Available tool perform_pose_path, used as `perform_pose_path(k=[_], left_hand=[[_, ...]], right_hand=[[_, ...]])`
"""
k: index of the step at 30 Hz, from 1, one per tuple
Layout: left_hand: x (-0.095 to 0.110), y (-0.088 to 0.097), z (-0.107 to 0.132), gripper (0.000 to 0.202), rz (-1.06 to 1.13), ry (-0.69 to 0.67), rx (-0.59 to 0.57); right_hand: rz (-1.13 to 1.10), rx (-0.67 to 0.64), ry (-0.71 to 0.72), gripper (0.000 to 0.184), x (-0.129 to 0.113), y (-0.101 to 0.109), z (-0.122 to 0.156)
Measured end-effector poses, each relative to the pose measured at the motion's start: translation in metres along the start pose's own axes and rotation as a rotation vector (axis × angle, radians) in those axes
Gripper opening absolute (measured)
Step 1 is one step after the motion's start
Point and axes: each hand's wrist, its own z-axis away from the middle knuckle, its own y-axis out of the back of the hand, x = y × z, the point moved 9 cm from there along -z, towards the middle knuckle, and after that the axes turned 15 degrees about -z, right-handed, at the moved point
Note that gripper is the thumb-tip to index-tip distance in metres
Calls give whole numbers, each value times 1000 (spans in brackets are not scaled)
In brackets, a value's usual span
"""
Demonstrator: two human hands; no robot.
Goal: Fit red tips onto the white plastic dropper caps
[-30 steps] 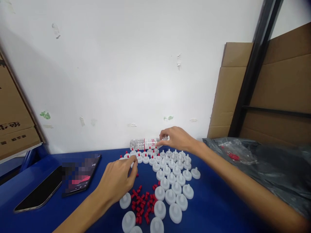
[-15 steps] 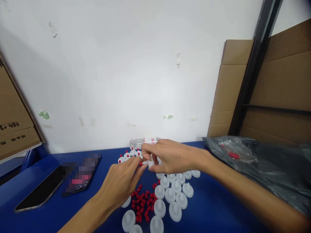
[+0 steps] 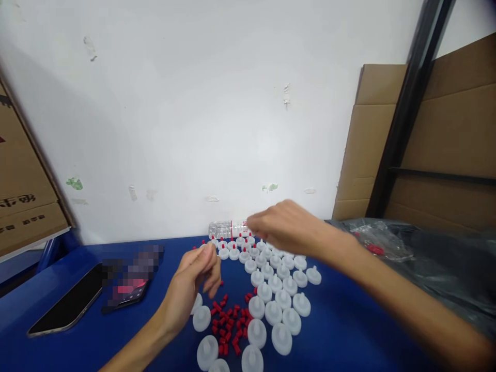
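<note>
My left hand point(image 3: 194, 276) hovers over the left part of the cluster, fingers curled and thumb against the index finger; whatever they hold, if anything, is hidden. My right hand point(image 3: 289, 227), blurred, is raised in front of the water bottle with its fingers bent inward, hiding anything in them. White round nozzle lids point(image 3: 273, 312) stand in rows on the blue table, spouts up and bare. Farther back, several lids point(image 3: 233, 253) wear red tips. A loose pile of small red caps point(image 3: 228, 325) lies between the lids, below my left hand.
A clear water bottle point(image 3: 220, 229) lies against the wall. To the left are a phone point(image 3: 67, 302) and a dark patterned object point(image 3: 134, 289), partly pixelated. Grey plastic sheeting point(image 3: 387, 274) with a clear bag of red pieces point(image 3: 375, 249) covers the right side. Cardboard point(image 3: 358, 144) leans behind.
My hands have parted from the white lid and red cap they held together. The right hand moved up and right; the left turned and shifted slightly left. The white lid is no longer visible between them.
</note>
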Motion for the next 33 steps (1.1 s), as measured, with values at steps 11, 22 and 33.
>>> perform_pose_path(k=[11,22,33], left_hand=[[-8,-18,3,35,-1020,-121,-87],[-8,-26,8,31,-1169,-179,-164],[-12,-27,8,32,-1093,-210,-172]], right_hand=[[-188,-52,-291,35,114,-60,-6],[-273,-188,-273,35,122,-111,-7],[-285,-127,-212,38,116,-87,-8]])
